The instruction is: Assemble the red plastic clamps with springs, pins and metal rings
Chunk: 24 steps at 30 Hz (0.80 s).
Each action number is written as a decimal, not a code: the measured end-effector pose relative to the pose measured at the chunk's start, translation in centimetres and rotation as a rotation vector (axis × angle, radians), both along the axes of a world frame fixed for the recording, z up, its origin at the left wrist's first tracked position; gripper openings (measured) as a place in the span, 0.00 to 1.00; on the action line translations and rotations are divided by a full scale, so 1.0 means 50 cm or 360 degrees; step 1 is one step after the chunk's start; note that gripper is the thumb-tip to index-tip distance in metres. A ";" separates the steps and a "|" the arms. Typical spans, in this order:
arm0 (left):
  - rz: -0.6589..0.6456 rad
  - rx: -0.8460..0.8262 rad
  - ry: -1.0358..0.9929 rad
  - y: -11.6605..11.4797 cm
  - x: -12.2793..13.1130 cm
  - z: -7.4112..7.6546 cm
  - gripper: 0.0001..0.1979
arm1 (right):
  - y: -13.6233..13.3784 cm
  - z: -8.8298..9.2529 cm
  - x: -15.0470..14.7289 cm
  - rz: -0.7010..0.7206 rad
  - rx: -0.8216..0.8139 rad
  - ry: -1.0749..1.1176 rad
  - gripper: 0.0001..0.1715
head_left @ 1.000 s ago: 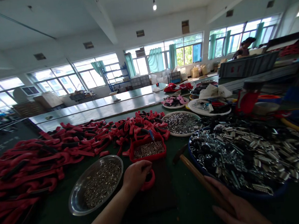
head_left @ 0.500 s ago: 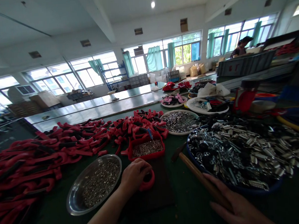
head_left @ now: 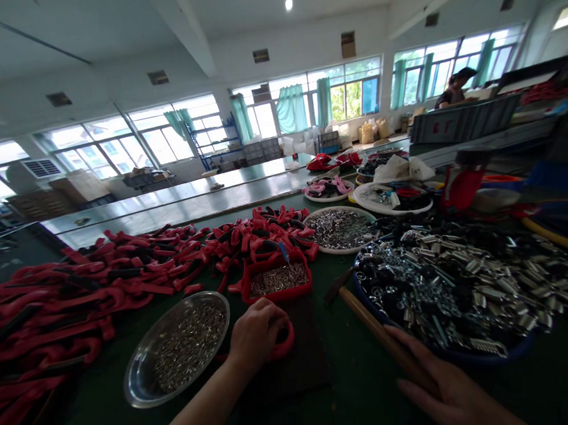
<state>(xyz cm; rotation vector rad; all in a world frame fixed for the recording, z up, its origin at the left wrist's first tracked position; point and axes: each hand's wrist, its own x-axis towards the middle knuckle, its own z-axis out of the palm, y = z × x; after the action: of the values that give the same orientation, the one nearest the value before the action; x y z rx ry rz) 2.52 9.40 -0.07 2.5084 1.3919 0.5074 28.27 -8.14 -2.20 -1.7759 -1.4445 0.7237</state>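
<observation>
My left hand (head_left: 257, 331) is closed over a red plastic part with a curved, loop-like end (head_left: 285, 342). Its fingertips are turned away, so what they pinch is hidden. That part lies on a dark mat (head_left: 307, 368). In my right hand (head_left: 441, 382) is the wooden handle of a hammer (head_left: 367, 316), held low at the right, its dark head pointing away from me. Just beyond the left hand is a red tray (head_left: 246, 292) of small metal pins. To that hand's left stands a steel bowl (head_left: 133, 375) full of tiny metal pieces.
Red and black plastic parts (head_left: 137, 263) are heaped along the left and middle. At right, a blue-rimmed basin (head_left: 516, 352) overflows with springs and black pieces. A white tray (head_left: 341, 250) of metal bits lies behind. A person (head_left: 455, 90) works beyond a grey crate (head_left: 461, 123).
Both hands keep nearly the same pose and hold on their things. The whole view has shifted slightly; the red part under my left hand looks turned a little.
</observation>
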 end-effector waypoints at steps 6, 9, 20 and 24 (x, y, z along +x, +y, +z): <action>-0.0209 0.0272 0.0355 -0.011 0.009 0.003 0.10 | -0.001 -0.011 0.000 0.0028 -0.0013 -0.0039 0.34; -0.0211 0.0232 0.0402 -0.014 0.009 0.003 0.11 | -0.002 -0.011 0.000 0.0008 0.0005 -0.0062 0.34; -0.0196 0.0054 0.0107 -0.019 -0.009 -0.004 0.11 | -0.003 -0.014 0.002 0.0024 0.0085 -0.0065 0.33; -0.0253 0.0029 0.0125 -0.023 -0.010 0.006 0.12 | -0.004 -0.008 0.000 0.0054 0.0133 -0.0118 0.32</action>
<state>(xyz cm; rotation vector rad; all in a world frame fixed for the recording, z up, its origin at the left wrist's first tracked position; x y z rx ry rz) 2.00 8.23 0.25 2.6522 1.2047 0.3957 28.29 -8.34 -2.59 -1.7342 -1.5352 0.6114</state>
